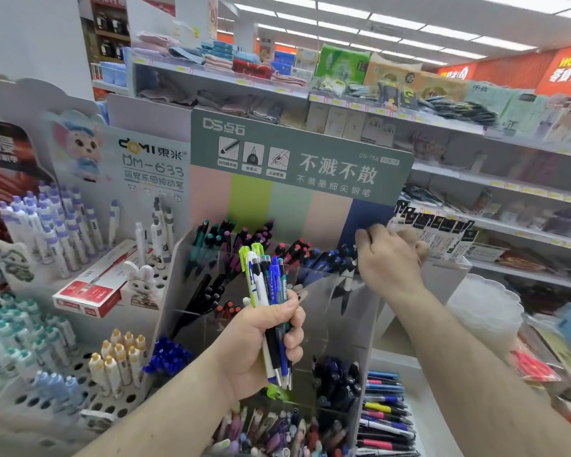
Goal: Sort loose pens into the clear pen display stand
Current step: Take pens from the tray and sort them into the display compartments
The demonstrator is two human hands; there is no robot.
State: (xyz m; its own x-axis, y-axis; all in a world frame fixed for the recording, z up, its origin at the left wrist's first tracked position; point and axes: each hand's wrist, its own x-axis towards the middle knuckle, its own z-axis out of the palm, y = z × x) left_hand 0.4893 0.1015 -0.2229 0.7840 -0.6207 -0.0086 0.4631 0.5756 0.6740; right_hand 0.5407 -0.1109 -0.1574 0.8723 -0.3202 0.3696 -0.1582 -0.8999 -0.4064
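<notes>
My left hand grips a bundle of several loose pens upright in front of the clear pen display stand; the bundle has green, white, blue and black barrels. My right hand reaches into the stand's top right compartment among blue pens, fingers curled down; what they hold is hidden. The stand's tiers hold teal, purple, red, blue and black pens. A green header card rises behind it.
A white perforated display with capped pens stands at the left, with a red box on it. A tray of loose pens lies at the lower right. Store shelves run behind. A white scalloped dish sits right.
</notes>
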